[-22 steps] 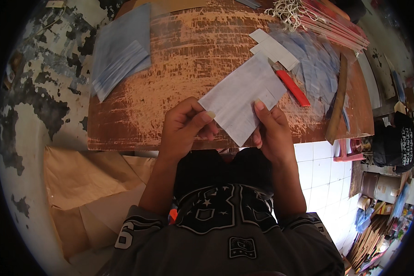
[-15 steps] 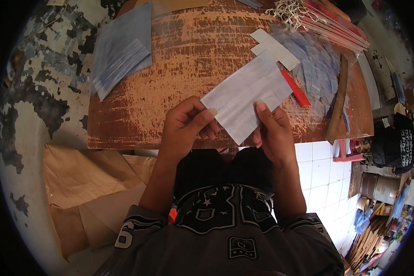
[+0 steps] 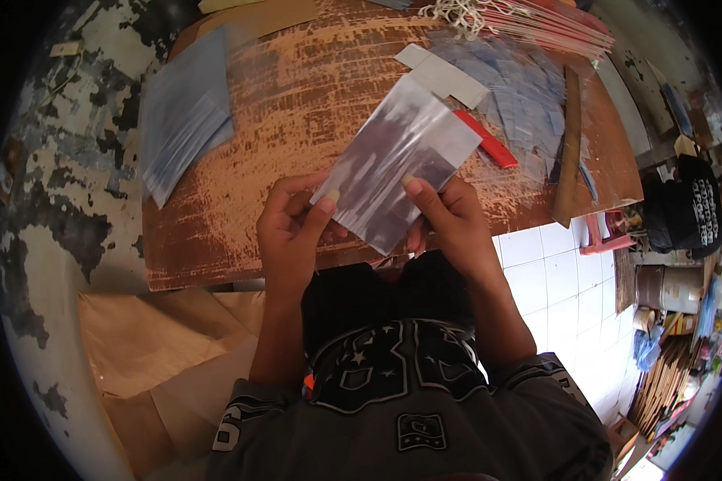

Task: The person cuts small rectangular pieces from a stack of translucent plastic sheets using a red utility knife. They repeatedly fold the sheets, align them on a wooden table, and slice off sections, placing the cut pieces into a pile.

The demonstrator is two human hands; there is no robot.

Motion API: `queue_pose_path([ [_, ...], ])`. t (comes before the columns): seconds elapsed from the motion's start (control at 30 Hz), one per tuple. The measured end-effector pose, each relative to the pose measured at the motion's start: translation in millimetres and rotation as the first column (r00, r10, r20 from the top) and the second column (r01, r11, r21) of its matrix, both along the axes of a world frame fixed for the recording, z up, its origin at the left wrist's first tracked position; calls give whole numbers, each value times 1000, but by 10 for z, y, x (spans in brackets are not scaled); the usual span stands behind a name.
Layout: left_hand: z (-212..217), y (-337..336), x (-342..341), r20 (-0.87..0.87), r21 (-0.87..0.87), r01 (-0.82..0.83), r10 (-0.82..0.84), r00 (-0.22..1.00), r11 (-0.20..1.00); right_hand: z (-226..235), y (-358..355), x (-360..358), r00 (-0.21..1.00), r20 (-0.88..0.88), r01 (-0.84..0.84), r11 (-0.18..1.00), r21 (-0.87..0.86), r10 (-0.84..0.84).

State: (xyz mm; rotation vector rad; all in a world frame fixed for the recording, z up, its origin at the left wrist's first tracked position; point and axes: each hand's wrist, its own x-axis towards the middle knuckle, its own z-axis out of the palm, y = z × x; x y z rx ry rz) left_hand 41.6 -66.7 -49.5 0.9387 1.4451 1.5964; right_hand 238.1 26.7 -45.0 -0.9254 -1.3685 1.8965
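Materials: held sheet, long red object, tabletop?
Held sheet: probably thin plastic film, glossy, given its streaky glare. Long red object: likely smooth plastic, evenly coloured; painted metal possible. Tabletop: apparently wood-based, worn dark finish, lighter material showing through scrapes.

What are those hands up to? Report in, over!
Left hand, right hand: both gripping plastic sheet. Sheet shiny, angled diagonally. Red tool by its right corner; nothing seems in the way.

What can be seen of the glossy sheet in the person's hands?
The glossy sheet is rectangular and greyish, like plastic, with bright streaks of glare. It slants from lower left to upper right over the worn table. The left hand pinches its left corner, the right hand its lower right edge, thumbs on top. Its layers cannot be counted.
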Motion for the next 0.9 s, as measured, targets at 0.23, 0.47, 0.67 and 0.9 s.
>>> queue_pose_path([
  [0.23, 24, 18, -113, 15, 54, 100, -101, 995, 994, 31, -2, 59, 974, 148, -189, 974, 126, 169],
  [0.47, 199, 102, -41, 152, 122, 170, -188, 970, 978, 163, -109, 47, 905, 350, -370, 854, 366, 243],
  [0.67, 93, 54, -2, 70, 157, 140, -153, 986, 978, 214, -96, 84, 876, 415, -423, 807, 412, 247],
  [0.9, 98, 29, 71, 33, 236, 113, -125, 992, 965, 218, -58, 104, 867, 429, -449, 770, 453, 253],
])
